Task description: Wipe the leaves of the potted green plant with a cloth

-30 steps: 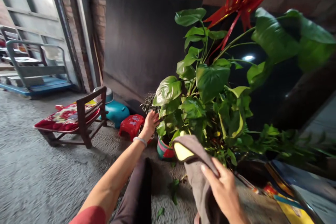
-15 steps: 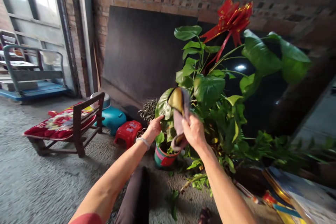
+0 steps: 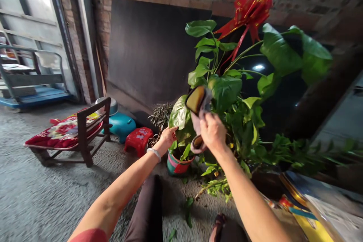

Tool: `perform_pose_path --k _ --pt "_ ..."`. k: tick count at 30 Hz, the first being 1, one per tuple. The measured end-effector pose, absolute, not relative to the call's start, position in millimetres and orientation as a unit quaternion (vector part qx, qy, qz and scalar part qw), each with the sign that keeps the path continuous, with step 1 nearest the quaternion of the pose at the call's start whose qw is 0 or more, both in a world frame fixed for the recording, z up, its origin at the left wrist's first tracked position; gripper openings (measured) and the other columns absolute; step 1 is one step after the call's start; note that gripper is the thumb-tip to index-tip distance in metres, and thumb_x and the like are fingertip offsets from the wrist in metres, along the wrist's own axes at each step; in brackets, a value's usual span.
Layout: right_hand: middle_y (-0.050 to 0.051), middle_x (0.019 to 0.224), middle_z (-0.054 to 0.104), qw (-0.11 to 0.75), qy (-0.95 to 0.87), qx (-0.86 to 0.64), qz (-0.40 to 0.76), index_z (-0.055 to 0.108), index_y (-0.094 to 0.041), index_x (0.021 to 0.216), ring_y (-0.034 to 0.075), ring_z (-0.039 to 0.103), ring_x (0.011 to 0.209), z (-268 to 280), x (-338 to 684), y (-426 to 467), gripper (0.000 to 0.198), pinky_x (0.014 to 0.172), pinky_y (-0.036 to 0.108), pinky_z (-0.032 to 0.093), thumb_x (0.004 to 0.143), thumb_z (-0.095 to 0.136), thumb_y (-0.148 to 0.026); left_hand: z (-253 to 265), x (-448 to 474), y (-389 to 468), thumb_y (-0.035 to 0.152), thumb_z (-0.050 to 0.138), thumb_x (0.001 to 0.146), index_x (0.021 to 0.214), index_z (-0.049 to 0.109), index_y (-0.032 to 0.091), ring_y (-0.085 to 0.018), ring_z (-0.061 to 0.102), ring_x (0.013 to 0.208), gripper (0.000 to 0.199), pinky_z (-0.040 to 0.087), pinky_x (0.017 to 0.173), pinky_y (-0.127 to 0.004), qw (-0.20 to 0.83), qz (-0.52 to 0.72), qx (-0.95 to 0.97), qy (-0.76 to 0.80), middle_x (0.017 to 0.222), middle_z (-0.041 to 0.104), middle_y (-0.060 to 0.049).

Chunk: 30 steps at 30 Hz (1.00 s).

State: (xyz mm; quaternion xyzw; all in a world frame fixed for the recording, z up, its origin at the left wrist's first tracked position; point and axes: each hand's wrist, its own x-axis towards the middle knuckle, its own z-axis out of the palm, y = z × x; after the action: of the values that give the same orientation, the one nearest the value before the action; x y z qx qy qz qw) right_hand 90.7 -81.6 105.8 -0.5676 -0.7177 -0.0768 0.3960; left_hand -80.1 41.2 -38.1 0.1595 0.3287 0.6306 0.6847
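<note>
My left hand point(image 3: 167, 138) pinches the lower edge of a broad green leaf point(image 3: 179, 112) of the potted plant. In my right hand point(image 3: 214, 130) is a soft grey cloth point(image 3: 196, 119) with yellow patches edged in black. Its upper part is folded over and slightly smeared by motion, just right of the pinched leaf. Below both hands stands the plant pot point(image 3: 178, 166), green with red and pink bands. More large leaves point(image 3: 226, 89) rise behind the cloth and my right hand, which hide some of the stems.
A red bow point(image 3: 249, 13) tops the plant. Dark boards point(image 3: 153, 49) lean on the brick wall. At left are a low wooden chair point(image 3: 82, 136), a red stool point(image 3: 138, 140), a turquoise stool point(image 3: 121, 125) and a trolley point(image 3: 34, 94). Flat stacked items point(image 3: 314, 211) lie at lower right.
My right hand and the cloth have shifted right, away from the held leaf, which shows more of its surface. My left hand keeps its hold. The view has moved slightly.
</note>
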Motion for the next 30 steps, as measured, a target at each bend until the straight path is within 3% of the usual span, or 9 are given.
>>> perform_pose_path --k 4,8,12,15,19,22,25,28,30 --pt "0.01 0.101 0.087 0.342 -0.749 -0.567 0.013 0.084 -0.027 0.096 0.032 0.085 0.099 25 94 -113 0.027 0.091 0.039 0.067 0.091 0.058 -0.023 -44 -88 39 0.006 0.081 0.085 0.102 0.068 0.018 -0.014 0.067 0.055 0.025 0.057 0.059 -0.024 0.681 0.622 0.16 0.352 0.073 0.074 0.001" --pt "0.008 0.119 0.089 0.382 -0.712 -0.573 0.139 0.089 -0.029 0.108 0.036 0.085 0.115 30 130 -158 0.037 0.108 0.047 0.067 0.087 0.059 -0.031 -47 -97 41 0.002 0.08 0.086 0.098 0.064 0.017 -0.012 0.065 0.052 0.025 0.055 0.056 -0.022 0.683 0.615 0.152 0.363 0.069 0.07 0.002" --pt "0.014 0.122 0.086 0.504 -0.668 -0.547 -0.02 0.085 -0.021 0.115 0.035 0.081 0.114 100 155 -148 0.04 0.106 0.047 0.064 0.091 0.061 -0.042 -41 -91 43 0.003 0.079 0.088 0.097 0.065 0.016 -0.012 0.064 0.051 0.021 0.055 0.056 -0.023 0.687 0.612 0.142 0.366 0.069 0.07 0.002" --pt "0.017 0.108 0.083 0.487 -0.641 -0.581 -0.118 0.081 -0.021 0.101 0.033 0.077 0.101 115 154 -116 0.031 0.098 0.046 0.062 0.091 0.056 -0.036 -37 -85 37 0.003 0.083 0.085 0.095 0.065 0.016 -0.012 0.064 0.052 0.024 0.053 0.056 -0.022 0.691 0.607 0.136 0.369 0.068 0.069 0.002" --pt "0.014 0.104 0.085 0.377 -0.705 -0.601 -0.001 0.081 -0.024 0.095 0.033 0.082 0.102 53 147 -114 0.027 0.101 0.047 0.065 0.091 0.055 -0.026 -50 -83 10 0.005 0.079 0.088 0.088 0.064 0.019 -0.01 0.059 0.05 0.02 0.05 0.055 -0.019 0.689 0.598 0.156 0.38 0.061 0.064 0.005" --pt "0.005 0.117 0.089 0.379 -0.699 -0.601 0.081 0.087 -0.035 0.102 0.034 0.085 0.116 -7 155 -148 0.036 0.106 0.05 0.068 0.088 0.055 -0.027 -66 -76 -20 0.009 0.079 0.09 0.081 0.065 0.02 -0.01 0.055 0.048 0.019 0.05 0.053 -0.021 0.709 0.523 0.192 0.432 0.06 0.064 0.003" --pt "0.002 0.118 0.089 0.421 -0.62 -0.644 0.156 0.09 -0.042 0.098 0.039 0.083 0.12 -42 179 -183 0.034 0.109 0.054 0.066 0.083 0.061 -0.039 -62 -58 -45 0.013 0.087 0.084 0.078 0.068 0.019 -0.013 0.06 0.051 0.021 0.052 0.054 -0.024 0.749 0.441 0.26 0.422 0.068 0.071 -0.003" --pt "0.01 0.12 0.089 0.438 -0.556 -0.686 0.169 0.091 -0.032 0.103 0.042 0.082 0.122 -53 213 -207 0.039 0.114 0.056 0.063 0.08 0.064 -0.048 -31 -26 -60 0.017 0.096 0.076 0.089 0.078 0.015 -0.016 0.069 0.063 0.023 0.058 0.062 -0.028 0.763 0.437 0.359 0.315 0.085 0.08 -0.009" --pt "0.015 0.121 0.088 0.442 -0.528 -0.709 0.15 0.09 -0.023 0.106 0.043 0.083 0.121 -55 238 -220 0.046 0.112 0.059 0.064 0.082 0.063 -0.052 -4 2 -65 0.018 0.1 0.071 0.103 0.083 0.015 -0.022 0.076 0.081 0.037 0.061 0.072 -0.031 0.747 0.454 0.412 0.256 0.105 0.084 -0.015"
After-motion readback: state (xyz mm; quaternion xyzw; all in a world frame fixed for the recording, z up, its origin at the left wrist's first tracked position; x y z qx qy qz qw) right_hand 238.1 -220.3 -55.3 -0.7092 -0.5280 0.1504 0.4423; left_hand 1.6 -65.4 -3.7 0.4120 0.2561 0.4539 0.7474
